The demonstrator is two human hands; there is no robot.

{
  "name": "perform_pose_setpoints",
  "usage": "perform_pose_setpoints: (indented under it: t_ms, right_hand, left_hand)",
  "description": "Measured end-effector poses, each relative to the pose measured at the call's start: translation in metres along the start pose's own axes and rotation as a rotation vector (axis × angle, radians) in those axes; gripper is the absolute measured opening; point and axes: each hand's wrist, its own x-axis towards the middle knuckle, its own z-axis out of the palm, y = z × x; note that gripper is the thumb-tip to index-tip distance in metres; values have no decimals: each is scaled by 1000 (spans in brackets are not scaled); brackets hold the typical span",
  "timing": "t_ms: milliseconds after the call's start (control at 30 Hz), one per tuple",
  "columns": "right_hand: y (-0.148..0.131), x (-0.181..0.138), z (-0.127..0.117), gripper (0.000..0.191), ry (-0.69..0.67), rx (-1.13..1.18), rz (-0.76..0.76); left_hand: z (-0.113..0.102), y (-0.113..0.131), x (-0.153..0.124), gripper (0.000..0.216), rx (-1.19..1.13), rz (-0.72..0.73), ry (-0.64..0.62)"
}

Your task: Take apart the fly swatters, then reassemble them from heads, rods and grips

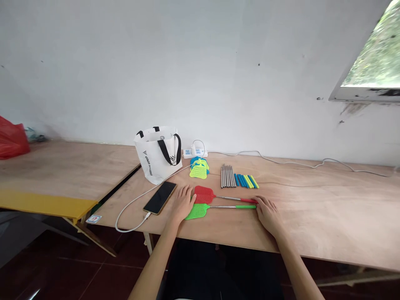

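A red fly swatter [203, 195] and a green fly swatter [197, 211] lie side by side on the wooden table, heads to the left, handles to the right. My left hand [182, 205] rests beside the swatter heads, its fingers stretched out and its thumb touching the head edges. At the handle ends lies my right hand [267, 211], fingers extended, its fingertips by the tip of the red handle. Behind the swatters are a row of metal rods [228, 176], several blue and yellow handle sleeves [246, 181], and a small pile of yellow and blue swatter heads [198, 170].
A black phone [160, 198] on a white charging cable [120, 216] lies left of my left hand. Farther back stand a white bag [158, 160] with black handles and a power strip [187, 153]. A grey cord [281, 162] runs along the wall.
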Motion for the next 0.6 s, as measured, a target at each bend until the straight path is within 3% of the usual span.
perform_pose_setpoints:
  t_ms: [600]
  right_hand:
    - [1, 0, 1, 41, -9, -1, -1]
  left_hand:
    - [0, 0, 0, 45, 2, 4, 2]
